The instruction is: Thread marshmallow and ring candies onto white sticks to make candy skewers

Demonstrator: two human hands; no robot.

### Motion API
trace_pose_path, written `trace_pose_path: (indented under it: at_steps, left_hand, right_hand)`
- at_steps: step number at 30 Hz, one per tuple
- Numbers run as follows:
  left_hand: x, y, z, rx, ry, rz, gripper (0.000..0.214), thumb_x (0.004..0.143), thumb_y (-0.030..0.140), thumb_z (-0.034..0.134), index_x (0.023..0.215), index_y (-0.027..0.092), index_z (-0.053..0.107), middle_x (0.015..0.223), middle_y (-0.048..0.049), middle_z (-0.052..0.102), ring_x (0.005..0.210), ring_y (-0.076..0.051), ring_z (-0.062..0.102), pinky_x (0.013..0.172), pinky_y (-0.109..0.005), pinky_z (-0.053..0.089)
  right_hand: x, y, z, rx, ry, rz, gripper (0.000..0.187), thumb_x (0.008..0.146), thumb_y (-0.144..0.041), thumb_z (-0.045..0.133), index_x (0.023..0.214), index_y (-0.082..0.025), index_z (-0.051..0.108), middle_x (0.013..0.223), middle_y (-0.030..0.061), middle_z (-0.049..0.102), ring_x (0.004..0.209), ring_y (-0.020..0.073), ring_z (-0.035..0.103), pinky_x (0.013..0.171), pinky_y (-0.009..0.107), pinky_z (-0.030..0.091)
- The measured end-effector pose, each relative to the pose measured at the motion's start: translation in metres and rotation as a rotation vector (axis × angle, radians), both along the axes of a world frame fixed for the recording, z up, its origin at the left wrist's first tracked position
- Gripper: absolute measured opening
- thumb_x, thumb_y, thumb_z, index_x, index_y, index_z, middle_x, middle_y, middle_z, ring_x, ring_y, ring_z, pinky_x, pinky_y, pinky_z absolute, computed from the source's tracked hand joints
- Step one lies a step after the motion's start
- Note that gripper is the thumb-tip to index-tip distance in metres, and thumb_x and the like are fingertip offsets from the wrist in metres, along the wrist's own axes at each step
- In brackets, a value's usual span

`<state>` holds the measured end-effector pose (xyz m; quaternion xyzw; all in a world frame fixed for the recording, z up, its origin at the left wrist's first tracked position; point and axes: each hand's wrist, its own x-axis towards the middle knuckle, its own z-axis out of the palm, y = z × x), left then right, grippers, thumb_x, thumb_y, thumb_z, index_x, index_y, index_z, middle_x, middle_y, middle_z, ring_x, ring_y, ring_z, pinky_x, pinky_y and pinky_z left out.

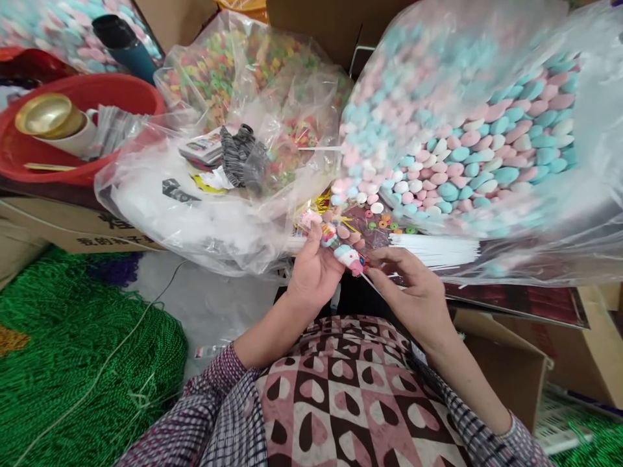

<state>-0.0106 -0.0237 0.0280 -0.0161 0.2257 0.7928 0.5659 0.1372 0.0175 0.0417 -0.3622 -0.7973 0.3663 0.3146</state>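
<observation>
My left hand (314, 272) is closed around a row of colourful candy-like pieces (346, 256), white, light blue, pink and yellow, lying slantwise across the fingers. A thin white stick (370, 283) comes out of the pink lower end of that row. Thumb and fingertips of my right hand (416, 285) are pinched at this end, by the stick; exactly how the fingertips grip is partly hidden. Small ring-shaped pieces (384, 222) in green, orange and red lie just beyond the hands. Beside them is a bundle of white sticks (433, 250).
A large clear bag of pink, blue and white oval pieces (467, 155) spreads at right. Another bag holds small coloured rings (209, 84). At left stand a red basin (146, 97) and a dark blue bottle (129, 48). Green cord (87, 363) is heaped below left.
</observation>
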Motion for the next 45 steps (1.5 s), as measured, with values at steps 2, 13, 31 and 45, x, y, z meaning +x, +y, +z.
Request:
trace_pose_path:
  at_steps: [2,13,31,45]
  left_hand:
    - [0.003,0.0,0.001,-0.005,-0.016,-0.017,0.026,0.098,0.04,0.046,0.1,0.021,0.064,0.074,0.0008,0.063,0.072,-0.013,0.065,0.086,-0.036,0.055]
    - [0.01,0.002,-0.004,-0.089,-0.084,-0.064,0.026,0.094,0.042,0.054,0.104,0.02,0.064,0.073,0.0017,0.064,0.079,-0.015,0.068,0.091,-0.036,0.052]
    - [0.01,0.003,-0.001,-0.065,0.025,0.027,0.014,0.094,0.027,0.057,0.104,0.021,0.064,0.075,0.0018,0.064,0.075,-0.013,0.065,0.089,-0.035,0.052]
    - [0.012,-0.002,0.0,-0.001,0.07,0.026,0.013,0.092,0.025,0.059,0.104,0.022,0.063,0.076,0.0018,0.065,0.078,-0.015,0.066,0.091,-0.038,0.052]
  right_hand:
    - [-0.005,0.002,-0.003,0.106,-0.044,0.084,0.015,0.086,-0.02,0.063,0.101,-0.023,0.064,0.099,0.0037,0.07,0.081,0.0161,0.065,0.071,0.03,0.053]
    - [-0.012,-0.003,-0.017,0.437,-0.044,0.071,0.011,0.087,-0.023,0.066,0.098,-0.025,0.064,0.096,0.0061,0.071,0.092,0.0206,0.068,0.081,0.035,0.055]
    - [-0.013,-0.003,-0.021,0.041,-0.022,-0.125,0.021,0.089,-0.018,0.051,0.09,-0.021,0.072,0.085,0.0027,0.074,0.076,0.0169,0.067,0.077,0.032,0.054]
    - [-0.012,0.0,-0.026,-0.454,0.101,-0.135,0.022,0.084,-0.031,0.063,0.098,-0.019,0.074,0.064,-0.0021,0.067,0.056,0.0121,0.058,0.058,0.027,0.049]
